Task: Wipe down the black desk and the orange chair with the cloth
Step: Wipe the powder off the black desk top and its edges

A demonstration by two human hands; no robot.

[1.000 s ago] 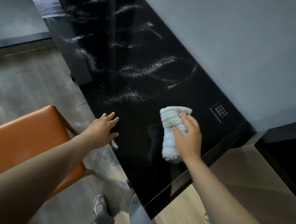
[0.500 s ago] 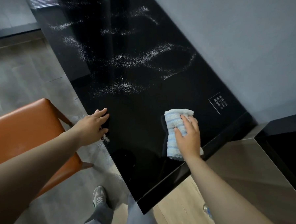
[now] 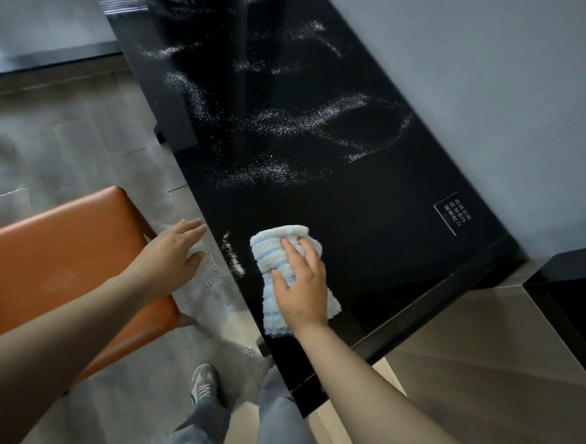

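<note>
While wiping the worktop (image 3: 369,217) with the cloth (image 3: 273,253) pressed under the flat, open right hand (image 3: 302,289) at 7 o'clock, held the left hand (image 3: 171,258) open off its edge; likely next needed a push toward the powder (image 3: 296,119) at 12 o'clock.

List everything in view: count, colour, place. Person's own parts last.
desk: one, glossy black, running along the wall from near right to far centre
powder: several streaks, white, across the desk's middle and far end; one short streak left of the cloth
cloth: one, white with pale blue stripes, on the desk's near end
label: one, white print, on the desk near its right corner
chair: one, orange, left of the desk
wall: one, grey, right of the desk
floor: grey, left and below
shoe: one, grey and white, bottom centre
trouser legs: two, grey, bottom centre
left hand: one, open, beside the desk's left edge
right hand: one, pressing flat on the cloth
</note>
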